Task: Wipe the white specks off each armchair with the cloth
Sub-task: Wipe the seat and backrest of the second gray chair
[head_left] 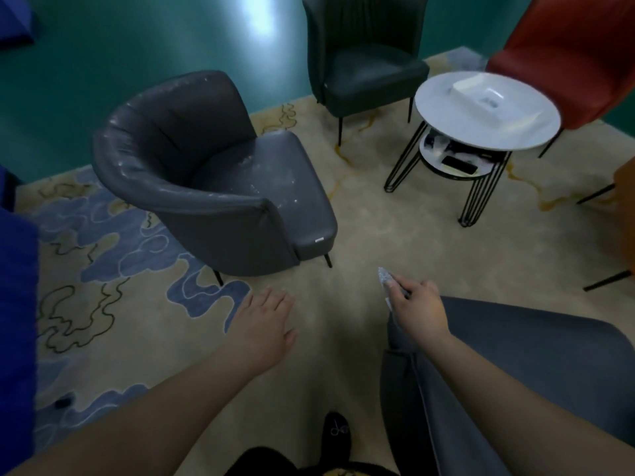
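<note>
Standing between 2 grey armchairs, the person holds both hands out over the rug (360, 235). The right hand (417, 312) pinches a small, crumpled pale cloth (385, 277) between thumb and fingers; the left hand (264, 321) is spread flat and grasps nothing. White specks dot the seat and the rolled back rim of the grey armchair (213, 176) ahead, which stands near the rug's far left edge. A second grey armchair (515, 365) lies just below the right forearm; no specks can be made out on its visible part.

Judged from this, the step in hand is carrying the cloth to the speckled seat. Short overlapping strokes from the back toward the seat's front edge should gather the specks, and the creases along the rim likely need a folded corner.

Beyond stand a dark green chair (367, 63), a red chair (577, 53) and a round white worktop (446, 111) bearing a white tray (491, 97), against a teal wall.
</note>
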The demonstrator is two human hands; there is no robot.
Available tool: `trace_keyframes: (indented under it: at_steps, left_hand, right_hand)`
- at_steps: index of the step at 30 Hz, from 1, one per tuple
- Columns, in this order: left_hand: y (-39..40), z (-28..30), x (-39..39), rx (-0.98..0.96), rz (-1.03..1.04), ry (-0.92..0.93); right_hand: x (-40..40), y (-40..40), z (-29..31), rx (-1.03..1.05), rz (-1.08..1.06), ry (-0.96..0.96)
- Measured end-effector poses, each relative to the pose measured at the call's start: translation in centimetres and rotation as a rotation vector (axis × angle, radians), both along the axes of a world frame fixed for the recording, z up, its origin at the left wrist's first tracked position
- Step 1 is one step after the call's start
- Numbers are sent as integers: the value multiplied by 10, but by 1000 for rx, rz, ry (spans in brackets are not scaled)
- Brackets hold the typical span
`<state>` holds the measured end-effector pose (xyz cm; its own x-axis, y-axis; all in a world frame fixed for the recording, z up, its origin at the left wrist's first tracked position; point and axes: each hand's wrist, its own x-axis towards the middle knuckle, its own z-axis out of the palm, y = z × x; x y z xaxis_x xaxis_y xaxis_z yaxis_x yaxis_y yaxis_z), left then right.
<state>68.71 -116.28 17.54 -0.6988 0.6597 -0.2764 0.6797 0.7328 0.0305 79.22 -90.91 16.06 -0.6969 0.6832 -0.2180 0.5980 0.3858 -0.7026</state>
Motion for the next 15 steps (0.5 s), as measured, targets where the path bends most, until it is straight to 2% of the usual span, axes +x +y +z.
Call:
trace_keyframes:
  at_steps: [9,15]
  left_hand:
    - [31,-7,-98,46,-31,15]
    - [62,-13,-192,30,-147,21]
  right_hand:
    - [-90,31,-3,-4,-5,18]
    - [-168,56,-3,77,-65,11]
